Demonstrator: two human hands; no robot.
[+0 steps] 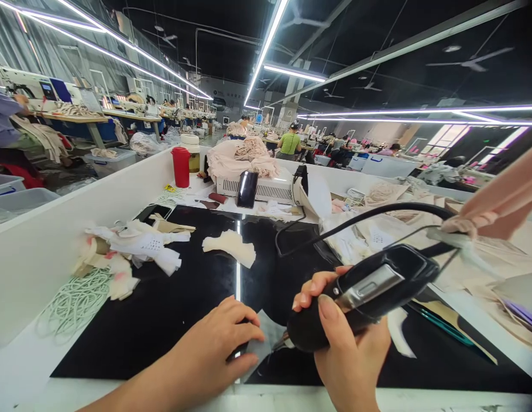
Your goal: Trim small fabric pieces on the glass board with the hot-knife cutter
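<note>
**Trainee:** Where does the work sit?

**Instructor:** On the white table (17, 366), at the near edge of the black mat (163, 309). The fabric piece (266, 335) lies flat there, between the two hands.

**Trainee:** What is the condition of each grip?

**Instructor:** The right hand (347, 349) has a full grip closed round the body of the handheld power tool (369, 292), with the thumb on its side and the fingers wrapped round it. The left hand (214, 343) holds nothing. Its grip is loose, fingers bent, and the fingertips press the piece down onto the mat.

**Trainee:** How is the step done well?

**Instructor:** In my judgement, observe three points.
1. Hold the piece flat and taut with the left fingertips. Set them just beside the line of work, never across it.
2. The cable (356, 220) arcs over the mat behind the tool. Allow it slack so that it does not pull the tool sideways.
3. The tool tip (283, 342) sits at the edge of the piece, close to the left fingers. Feed it slowly and low. The view does not show clearly whether the tip touches the fabric.

**Trainee:** Is anything in the way?

**Instructor:** No. The loose white cut pieces (229, 247) lie farther up the mat, well apart from the work.
</note>
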